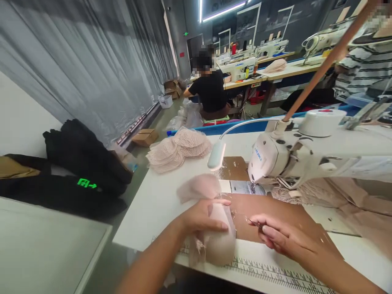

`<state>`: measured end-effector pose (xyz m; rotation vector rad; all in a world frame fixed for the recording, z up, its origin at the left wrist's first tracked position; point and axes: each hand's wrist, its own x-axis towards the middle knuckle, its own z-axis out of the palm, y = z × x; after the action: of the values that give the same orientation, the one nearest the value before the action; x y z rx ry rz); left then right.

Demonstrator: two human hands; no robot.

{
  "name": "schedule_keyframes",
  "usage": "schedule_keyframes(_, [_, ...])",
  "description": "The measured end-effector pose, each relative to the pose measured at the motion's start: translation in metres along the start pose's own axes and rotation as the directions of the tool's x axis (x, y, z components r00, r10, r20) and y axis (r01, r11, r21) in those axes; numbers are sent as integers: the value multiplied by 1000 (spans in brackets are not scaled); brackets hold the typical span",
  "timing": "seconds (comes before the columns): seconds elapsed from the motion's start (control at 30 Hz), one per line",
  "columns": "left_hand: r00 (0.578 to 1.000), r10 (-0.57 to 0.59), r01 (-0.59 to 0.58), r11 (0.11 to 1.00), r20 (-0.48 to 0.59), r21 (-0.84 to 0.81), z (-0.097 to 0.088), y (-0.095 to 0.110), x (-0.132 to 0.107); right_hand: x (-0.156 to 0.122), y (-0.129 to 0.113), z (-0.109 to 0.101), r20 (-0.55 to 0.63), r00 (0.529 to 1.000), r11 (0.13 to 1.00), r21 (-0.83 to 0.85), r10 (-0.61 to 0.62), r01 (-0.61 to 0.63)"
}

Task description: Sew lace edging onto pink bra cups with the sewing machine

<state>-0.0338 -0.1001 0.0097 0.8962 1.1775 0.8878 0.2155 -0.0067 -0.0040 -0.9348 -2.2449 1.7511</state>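
My left hand (203, 216) grips a pale pink padded fabric piece (214, 241) at the near edge of the white sewing table (153, 204). My right hand (281, 237) is closed in a pinch on a small thin metal tool (253, 222), likely thread snips, just right of the fabric. Another pink piece (199, 187) lies beyond my left hand. The white sewing machine (306, 151) stands behind my right hand, its needle area over a metal plate (245, 188).
A pile of beige lace cups (177, 149) sits at the table's far left. A bendable lamp (216, 155) hangs by the machine. Black clothing (76, 163) lies left. A seated person in black (210, 87) and a person in stripes (364, 69) work farther back.
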Motion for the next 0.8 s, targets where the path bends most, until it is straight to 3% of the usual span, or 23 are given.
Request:
schedule_keyframes(0.07, [999,20,-21,1000,34,18,-2,-4,1,6,-17,-2,56,998,994,-97,-43,48])
schedule_keyframes(0.17, [996,38,-35,999,80,-33,-4,-14,6,20,-38,-3,116,989,990,-101,-87,99])
schedule_keyframes(0.4, [970,119,-73,974,211,-215,-2,-12,9,55,-55,7,214,974,990,133,-72,44])
schedule_keyframes(0.57, [978,174,-144,962,112,-231,4,-9,8,65,-45,24,114,972,946,276,-205,168])
schedule_keyframes(0.7, [986,155,-143,977,64,-159,5,-22,14,68,-33,33,34,986,935,323,-166,146])
schedule_keyframes(0.8, [986,127,-141,981,-107,-131,1,-33,20,68,-31,34,-27,994,941,318,-111,113])
